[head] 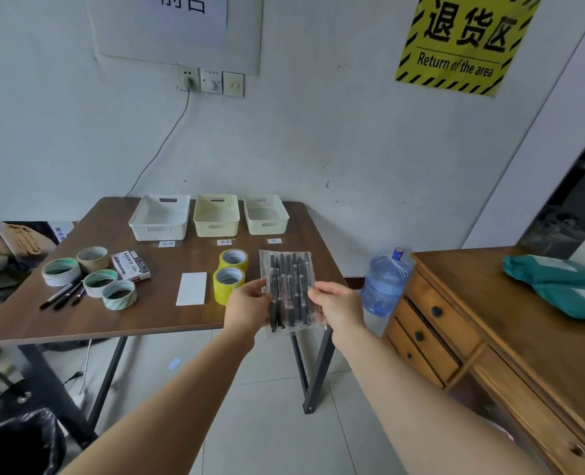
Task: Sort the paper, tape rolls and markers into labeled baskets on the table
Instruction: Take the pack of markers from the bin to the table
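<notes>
A clear plastic pack of black markers (pixel 290 289) is held upright above the table's near right edge. My left hand (pixel 248 306) grips its left side and my right hand (pixel 339 305) pinches its right side. On the brown table (pixel 154 317) lie two yellow tape rolls (pixel 231 274), several pale tape rolls (pixel 92 277), a marker box (pixel 130 265), loose black markers (pixel 63 295) and a white paper sheet (pixel 191 289). Three baskets stand at the back: white (pixel 160 219), cream (pixel 216 216) and another cream one (pixel 265 215), each with a small label in front.
A blue water jug (pixel 385 281) stands on the floor right of the table. A wooden desk with drawers (pixel 490 323) carries green parcels (pixel 558 282). A black bin bag (pixel 17 443) is at the lower left. A cable hangs from the wall socket (pixel 186 80).
</notes>
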